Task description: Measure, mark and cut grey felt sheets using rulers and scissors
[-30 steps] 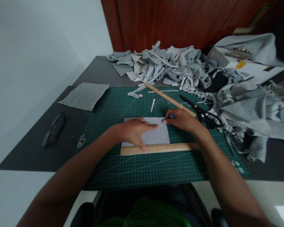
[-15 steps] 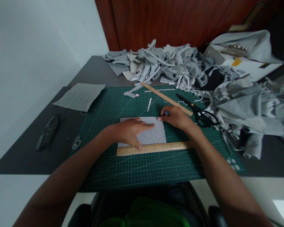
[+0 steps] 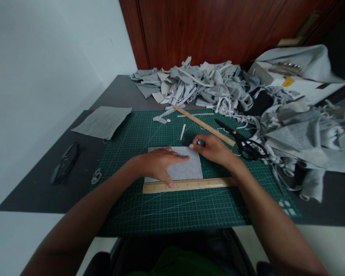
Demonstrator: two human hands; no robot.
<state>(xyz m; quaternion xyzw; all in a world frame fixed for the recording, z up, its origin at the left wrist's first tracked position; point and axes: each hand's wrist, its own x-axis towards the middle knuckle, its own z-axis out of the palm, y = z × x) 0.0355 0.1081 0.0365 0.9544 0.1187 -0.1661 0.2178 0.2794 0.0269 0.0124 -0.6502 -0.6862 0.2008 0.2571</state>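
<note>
Felt square [image 3: 186, 168] lies on cutting mat [image 3: 172, 211], under my left hand [image 3: 158, 165], fingers spread flat, gripping nothing. Right hand [image 3: 214, 149] pinches small blue marker [image 3: 201, 143] at far corner. Ruler [image 3: 189, 184] touches near edge, beneath left thumb. I'd press firmly, mark along edge steadily.

We see a dark bench [image 3: 123, 92] carrying a green cutting mat [image 3: 172, 207] at its near edge, 1 grey fabric square [image 3: 102, 122] and black glasses [image 3: 65, 163] left, scraps [image 3: 207, 82] along the far edge.
</note>
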